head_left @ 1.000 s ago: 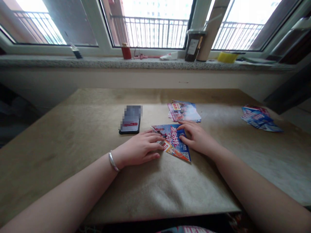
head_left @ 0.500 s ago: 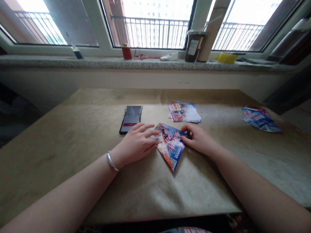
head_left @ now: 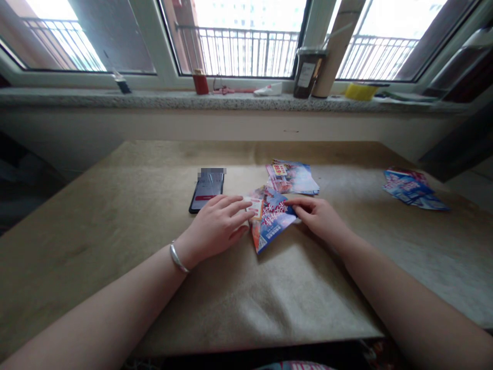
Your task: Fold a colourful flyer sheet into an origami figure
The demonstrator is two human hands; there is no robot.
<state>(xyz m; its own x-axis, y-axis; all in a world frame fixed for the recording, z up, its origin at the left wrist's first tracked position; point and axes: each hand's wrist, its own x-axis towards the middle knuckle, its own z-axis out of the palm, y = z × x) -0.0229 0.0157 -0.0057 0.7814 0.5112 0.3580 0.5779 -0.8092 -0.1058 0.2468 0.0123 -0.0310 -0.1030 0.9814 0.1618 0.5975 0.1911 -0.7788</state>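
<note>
A folded, glossy printed leaflet point(head_left: 274, 218), blue with red lettering and an orange-white part, lies at an angle on the table between my hands. My left hand point(head_left: 221, 222) is palm down with fingers stretched out, its fingertips resting on the leaflet's left edge. At the right corner, my right hand point(head_left: 318, 216) pinches the leaflet between thumb and fingers. Just beyond my left hand lies a dark phone point(head_left: 210, 187) with its screen lit. A small stack of similar leaflets point(head_left: 298, 179) sits behind the one in my hands.
More leaflets point(head_left: 414, 189) lie fanned at the table's right side. A brownish cover spreads over the table point(head_left: 115, 221). On the stone windowsill point(head_left: 162, 101) stand a red container point(head_left: 201, 82), a dark lidded cup point(head_left: 305, 74) and a yellow object point(head_left: 361, 92).
The leaflet has turned clockwise, its lower tip swinging left and its far edge moving toward the stack. My right hand has shifted slightly right; my left hand stays nearly in place.
</note>
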